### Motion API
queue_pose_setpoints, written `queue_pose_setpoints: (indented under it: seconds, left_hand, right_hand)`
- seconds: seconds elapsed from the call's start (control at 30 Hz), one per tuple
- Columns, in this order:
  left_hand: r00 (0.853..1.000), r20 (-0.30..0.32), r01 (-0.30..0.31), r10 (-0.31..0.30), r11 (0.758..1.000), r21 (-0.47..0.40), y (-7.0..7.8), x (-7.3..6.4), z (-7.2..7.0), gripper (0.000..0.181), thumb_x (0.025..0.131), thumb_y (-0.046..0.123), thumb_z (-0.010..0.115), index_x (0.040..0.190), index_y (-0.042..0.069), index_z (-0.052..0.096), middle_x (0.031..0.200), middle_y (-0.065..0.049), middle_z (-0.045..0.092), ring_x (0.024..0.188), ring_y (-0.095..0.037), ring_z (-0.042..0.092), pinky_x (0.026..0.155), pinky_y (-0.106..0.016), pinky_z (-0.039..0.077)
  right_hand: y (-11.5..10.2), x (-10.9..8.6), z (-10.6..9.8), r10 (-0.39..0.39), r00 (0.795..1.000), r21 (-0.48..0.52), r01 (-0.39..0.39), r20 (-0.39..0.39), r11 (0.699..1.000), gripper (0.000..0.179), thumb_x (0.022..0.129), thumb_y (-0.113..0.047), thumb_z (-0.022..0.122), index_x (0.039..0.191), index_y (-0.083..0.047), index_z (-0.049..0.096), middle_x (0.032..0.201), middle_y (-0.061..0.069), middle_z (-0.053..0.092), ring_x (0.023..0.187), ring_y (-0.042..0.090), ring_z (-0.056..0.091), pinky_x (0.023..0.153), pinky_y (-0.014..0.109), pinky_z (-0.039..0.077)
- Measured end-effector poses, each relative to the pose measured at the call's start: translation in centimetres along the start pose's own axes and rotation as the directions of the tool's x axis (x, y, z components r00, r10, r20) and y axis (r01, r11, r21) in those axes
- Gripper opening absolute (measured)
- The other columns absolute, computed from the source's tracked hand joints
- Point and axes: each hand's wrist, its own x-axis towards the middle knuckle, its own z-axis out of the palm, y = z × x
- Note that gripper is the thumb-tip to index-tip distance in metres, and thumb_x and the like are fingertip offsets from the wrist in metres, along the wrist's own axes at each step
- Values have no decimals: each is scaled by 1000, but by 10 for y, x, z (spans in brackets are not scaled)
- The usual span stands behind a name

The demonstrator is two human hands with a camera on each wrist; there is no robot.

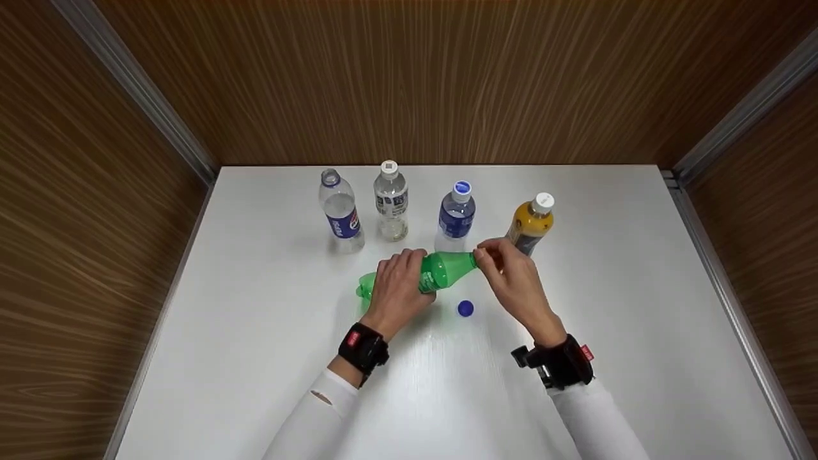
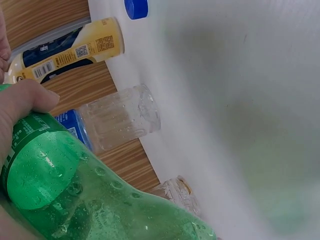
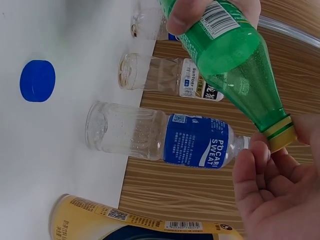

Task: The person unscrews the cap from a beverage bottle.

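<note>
A green plastic bottle [image 1: 449,268] is held above the white table, lying nearly sideways with its neck toward the right. My left hand [image 1: 399,284] grips it round the labelled middle. At the neck, the fingers and thumb of my right hand [image 1: 516,286] pinch a yellow cap [image 3: 283,137], which sits on the bottle's mouth in the right wrist view. Below the neck, a loose blue cap [image 1: 466,308] lies on the table. Droplets show inside the green bottle in the left wrist view.
Behind the hands stand an uncapped Pepsi bottle [image 1: 342,214], a clear white-capped bottle [image 1: 391,204], a Pocari Sweat bottle [image 3: 197,140] and a yellow bottle [image 1: 532,222] with a white cap. Wood-grain panels [image 1: 409,83] border the white table [image 1: 255,358] at back and sides.
</note>
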Motion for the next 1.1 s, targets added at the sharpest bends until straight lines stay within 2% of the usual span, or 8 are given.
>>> queue_pose_setpoints:
  seconds: [0.17, 0.3, 0.47, 0.7, 0.87, 0.97, 1.1]
  left_hand:
    - [1000, 6, 2, -2, 1000, -21, -1, 0, -1, 65, 70, 20, 90, 125, 7, 60, 110, -9, 67, 96, -28, 64, 87, -46, 50]
    - [1000, 13, 5, -5, 999, -32, -1, 1, -2, 65, 70, 21, 91, 125, 6, 59, 109, -9, 67, 96, -28, 63, 87, -46, 50]
    - [1000, 20, 12, -11, 999, -53, -2, 0, -1, 65, 71, 21, 91, 125, 6, 59, 108, -8, 66, 96, -28, 63, 87, -45, 50]
    - [999, 33, 27, -24, 995, -93, -3, 0, -2, 65, 72, 20, 90, 127, 6, 58, 112, -8, 67, 98, -28, 63, 87, -45, 50]
    - [999, 39, 29, -25, 995, -96, -5, -1, -2, 64, 74, 21, 89, 128, 6, 58, 113, -8, 67, 100, -28, 64, 88, -46, 50]
    - [999, 37, 26, -23, 997, -76, -5, 0, -2, 63, 74, 22, 89, 127, 6, 59, 110, -7, 67, 98, -27, 63, 88, -46, 50]
    - [1000, 8, -5, 5, 1000, -3, -4, 1, -3, 66, 70, 22, 91, 126, 7, 59, 109, -8, 67, 96, -27, 64, 88, -45, 50]
  right_hand:
    - [0, 0, -3, -56, 998, -3, 56, 33, 998, 24, 105, -19, 63, 119, 0, 66, 102, 7, 69, 82, 15, 62, 72, 32, 51]
    - [1, 0, -6, -88, 994, 18, 87, 65, 996, 26, 104, -17, 63, 123, 1, 65, 110, 9, 68, 92, 16, 65, 83, 38, 57]
    - [0, 0, -9, -127, 987, 62, 121, 97, 991, 26, 103, -12, 64, 126, 0, 64, 117, 10, 66, 100, 17, 66, 92, 42, 58]
    - [-1, 0, -11, -113, 985, 89, 102, 129, 991, 34, 102, -7, 64, 134, 2, 57, 125, 13, 63, 112, 21, 66, 99, 39, 55]
    - [-2, 0, -12, -129, 982, 122, 113, 135, 986, 35, 100, -2, 65, 134, 4, 56, 127, 15, 63, 117, 25, 66, 100, 40, 54]
    - [-2, 0, -11, -97, 987, 127, 80, 130, 989, 38, 101, -7, 66, 135, 5, 55, 128, 16, 63, 117, 29, 66, 99, 44, 55]
    - [0, 1, -8, 41, 994, 95, -50, 97, 994, 43, 105, -26, 62, 136, 5, 57, 121, 16, 68, 107, 29, 70, 92, 48, 58]
